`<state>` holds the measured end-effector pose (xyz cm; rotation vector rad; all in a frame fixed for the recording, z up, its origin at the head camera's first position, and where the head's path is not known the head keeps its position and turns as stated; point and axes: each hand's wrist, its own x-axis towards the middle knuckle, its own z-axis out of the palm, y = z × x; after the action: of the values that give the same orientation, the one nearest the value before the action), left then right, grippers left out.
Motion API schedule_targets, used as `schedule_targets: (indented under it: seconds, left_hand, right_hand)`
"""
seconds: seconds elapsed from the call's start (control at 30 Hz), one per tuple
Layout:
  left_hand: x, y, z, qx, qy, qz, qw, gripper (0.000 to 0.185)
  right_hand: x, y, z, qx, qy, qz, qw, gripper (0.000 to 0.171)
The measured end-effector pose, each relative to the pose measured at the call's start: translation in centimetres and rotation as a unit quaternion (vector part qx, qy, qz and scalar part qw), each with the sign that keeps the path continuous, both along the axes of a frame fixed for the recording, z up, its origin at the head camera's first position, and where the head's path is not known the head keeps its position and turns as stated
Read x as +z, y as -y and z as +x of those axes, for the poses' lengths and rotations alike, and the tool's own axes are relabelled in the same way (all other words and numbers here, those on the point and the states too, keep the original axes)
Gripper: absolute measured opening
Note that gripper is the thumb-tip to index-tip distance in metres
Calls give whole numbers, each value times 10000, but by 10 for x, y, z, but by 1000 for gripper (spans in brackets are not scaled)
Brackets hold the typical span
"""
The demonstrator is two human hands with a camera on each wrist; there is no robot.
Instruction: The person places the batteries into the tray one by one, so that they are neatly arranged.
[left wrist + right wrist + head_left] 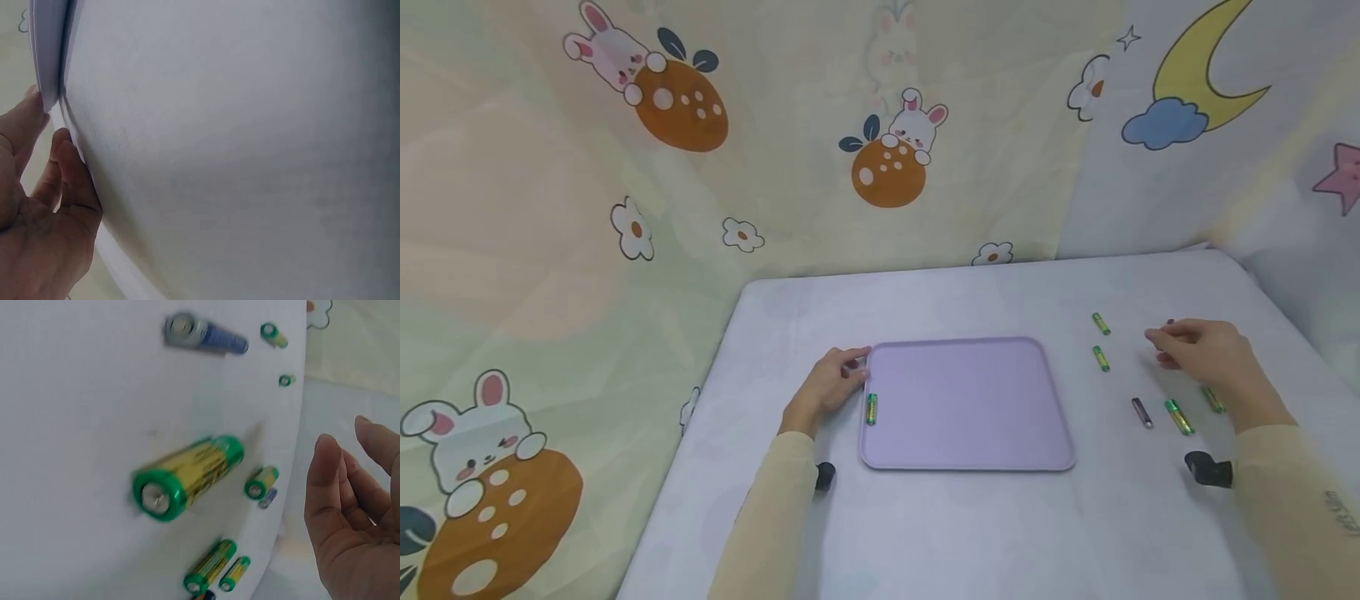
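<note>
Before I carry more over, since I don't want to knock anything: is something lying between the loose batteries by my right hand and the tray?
Nothing visible. The loose batteries lie right of the purple tray, with only bare tablecloth between them.

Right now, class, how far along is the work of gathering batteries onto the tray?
Done: one green battery lies on the purple tray, near its left edge.
In hand: the left hand touches the tray's left rim; the right hand hovers among the loose batteries, fingers relaxed, seemingly holding nothing.
Left: several batteries lie on the table, including two green ones and a purple one.
</note>
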<state>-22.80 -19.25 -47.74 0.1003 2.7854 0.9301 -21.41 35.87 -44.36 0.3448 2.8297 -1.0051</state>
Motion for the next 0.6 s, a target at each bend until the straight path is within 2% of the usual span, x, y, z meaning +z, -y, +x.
schedule_targets:
  seconds: [0.1, 0.27, 0.5, 0.6]
  left_hand:
    - [-1, 0, 1, -10, -27, -1, 10000, 49]
    - [-2, 0, 1, -30, -8, -6, 10000, 49]
    - [-2, -3, 1, -28, -9, -81, 10000, 49]
    - [-2, -5, 0, -76, -2, -53, 10000, 49]
  right_hand:
    - [-4, -9, -2, -261, 13, 117, 9996, 83]
    - [-6, -19, -5, -294, -61, 546, 9981, 78]
    - [-5, -27, -8, -429, 449, 569, 9964, 78]
    - [-8, -28, -6, -420, 517, 592, 9960, 71]
